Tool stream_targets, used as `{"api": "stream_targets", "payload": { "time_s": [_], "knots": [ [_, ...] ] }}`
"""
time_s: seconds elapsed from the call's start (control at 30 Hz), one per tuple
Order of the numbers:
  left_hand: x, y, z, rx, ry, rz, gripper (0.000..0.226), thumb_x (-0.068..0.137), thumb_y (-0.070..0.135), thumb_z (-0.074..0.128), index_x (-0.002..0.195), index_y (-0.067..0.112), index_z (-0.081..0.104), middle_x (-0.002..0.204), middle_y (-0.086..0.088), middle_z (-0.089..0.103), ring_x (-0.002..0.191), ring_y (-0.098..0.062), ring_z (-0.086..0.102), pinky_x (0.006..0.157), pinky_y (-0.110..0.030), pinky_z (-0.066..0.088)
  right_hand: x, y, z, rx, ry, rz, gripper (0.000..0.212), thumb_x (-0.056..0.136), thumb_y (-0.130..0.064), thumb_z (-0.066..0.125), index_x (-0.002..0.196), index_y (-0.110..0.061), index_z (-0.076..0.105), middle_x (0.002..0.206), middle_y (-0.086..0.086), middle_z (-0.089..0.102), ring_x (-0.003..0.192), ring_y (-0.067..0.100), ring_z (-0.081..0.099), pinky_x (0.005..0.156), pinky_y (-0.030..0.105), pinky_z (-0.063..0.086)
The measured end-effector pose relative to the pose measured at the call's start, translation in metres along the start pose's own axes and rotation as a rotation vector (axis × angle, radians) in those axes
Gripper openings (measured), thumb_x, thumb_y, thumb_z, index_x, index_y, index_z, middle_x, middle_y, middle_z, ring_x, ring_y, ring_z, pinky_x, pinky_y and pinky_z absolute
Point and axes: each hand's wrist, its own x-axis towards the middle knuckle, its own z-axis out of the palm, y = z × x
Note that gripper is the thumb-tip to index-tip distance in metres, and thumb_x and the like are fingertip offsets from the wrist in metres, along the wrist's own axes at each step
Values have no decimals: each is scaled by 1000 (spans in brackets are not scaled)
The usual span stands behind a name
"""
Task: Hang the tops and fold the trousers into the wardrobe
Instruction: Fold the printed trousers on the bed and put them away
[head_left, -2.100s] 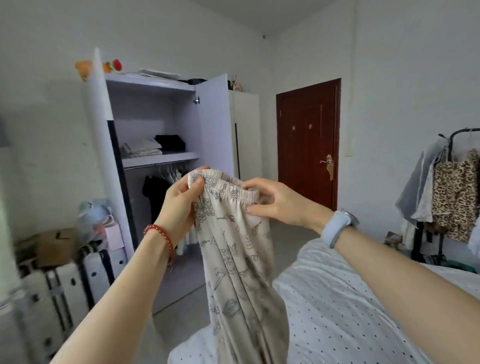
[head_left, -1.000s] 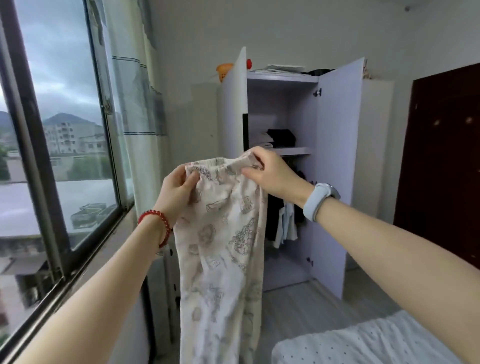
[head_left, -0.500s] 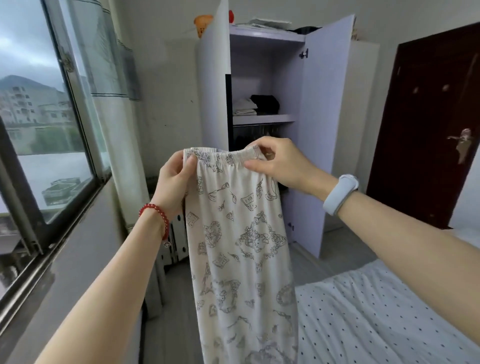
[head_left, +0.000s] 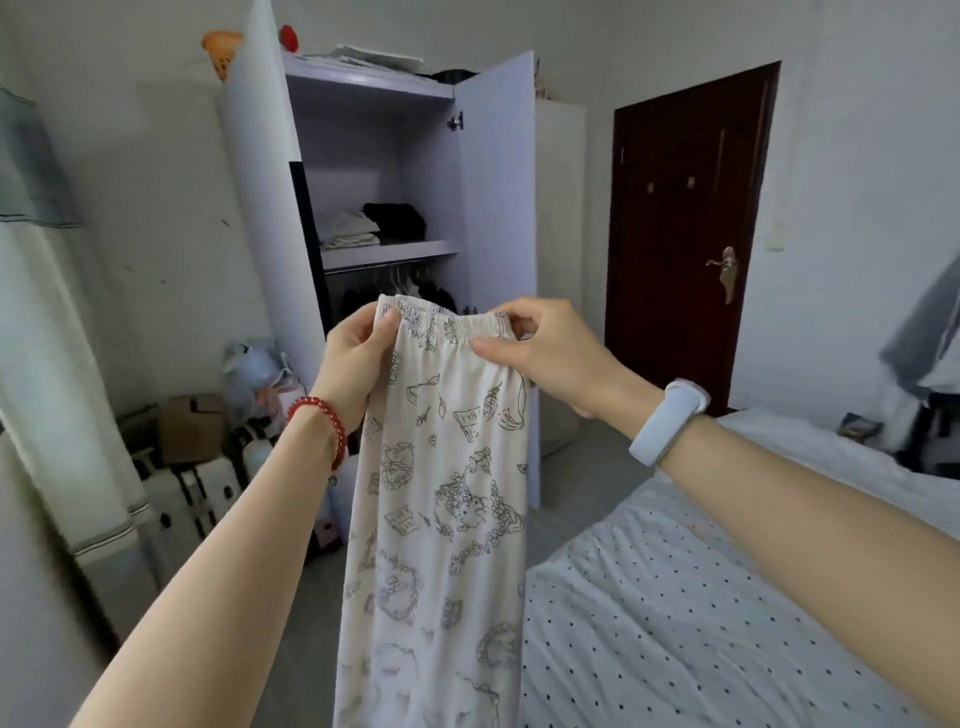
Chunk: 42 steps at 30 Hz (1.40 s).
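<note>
Here both hands pinch soft printed trousers (head_left: 441, 499) (waistband gathered).

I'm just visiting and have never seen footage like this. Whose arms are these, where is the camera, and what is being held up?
No machine here: a person wears a camera on the head, so you see their own arms reaching forward. The left hand and the right hand each pinch the elastic waistband of printed trousers, which hang straight down. Behind stands the open wardrobe, with folded clothes on its shelf and tops hanging below. At lower right is a dotted bed.
</note>
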Motion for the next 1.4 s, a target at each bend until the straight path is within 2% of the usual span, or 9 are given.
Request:
{"api": "stream_targets", "payload": {
  "time_s": [0.17, 0.37, 0.53, 0.77, 0.9, 1.03, 1.2, 1.33, 1.4],
  "knots": [
    [59, -23, 89, -27, -91, 10, 20, 97, 23, 47, 95, 17, 66, 98, -10, 65, 91, -22, 59, 91, -46, 49, 21, 37, -65, 23, 135, 90, 20, 80, -7, 68, 93, 7, 64, 99, 29, 65, 78, 22, 57, 82, 49, 50],
    [127, -73, 225, -8, -236, -44, 20, 97, 24, 47, 93, 17, 65, 94, -5, 66, 89, -18, 60, 89, -38, 50, 49, 135, -160, -9, 312, 212, 4, 77, -12, 70, 76, -15, 67, 91, 16, 70, 86, 27, 67, 84, 45, 52],
    [167, -140, 340, 85, -367, -83, 22, 97, 21, 48, 82, 20, 64, 81, 5, 64, 74, -8, 58, 69, -20, 47, 60, 243, -238, -149, 355, 355, 10, 77, -16, 69, 83, -8, 68, 89, 17, 70, 80, 25, 65, 74, 40, 52],
    [198, -278, 494, 193, -579, -196, 24, 95, 17, 51, 92, -4, 64, 82, -9, 58, 72, -15, 52, 73, -30, 44, 40, 429, -319, -187, 425, 656, 27, 82, -18, 67, 78, 8, 60, 69, 11, 58, 64, 18, 52, 59, 30, 41],
    [202, -361, 560, 259, -691, -296, 18, 94, 21, 52, 83, 7, 59, 67, -6, 43, 43, -6, 36, 44, -17, 32, 23, 523, -339, -208, 421, 822, 26, 83, -18, 66, 79, 6, 60, 67, 7, 57, 62, 18, 50, 60, 28, 39],
    [203, -434, 605, 334, -776, -341, 13, 91, 22, 51, 80, 16, 50, 72, -6, 40, 62, -15, 35, 56, -26, 32, 10, 600, -344, -239, 407, 940, 33, 82, -18, 67, 78, 12, 54, 66, 7, 49, 63, 17, 46, 62, 28, 36],
    [200, -494, 630, 435, -906, -375, 12, 92, 15, 52, 81, 11, 51, 60, -2, 36, 44, -10, 37, 49, -24, 30, -5, 670, -337, -265, 369, 1023, 27, 81, -13, 65, 84, 13, 56, 73, 16, 58, 71, 18, 51, 69, 34, 46],
    [192, -498, 613, 301, -970, -540, 8, 95, 9, 49, 101, 12, 52, 69, -3, 56, 41, 1, 56, 45, -15, 43, -12, 673, -319, -353, 319, 967, 10, 84, -13, 63, 82, -4, 60, 73, 6, 53, 73, 19, 50, 68, 31, 40],
    [182, -499, 596, 140, -948, -673, 14, 93, 3, 50, 105, 11, 50, 82, -5, 59, 49, -5, 63, 50, -16, 51, -23, 669, -302, -507, 259, 883, 14, 86, -13, 61, 99, -8, 63, 81, 2, 50, 79, 17, 47, 70, 28, 37]
  ]
}}
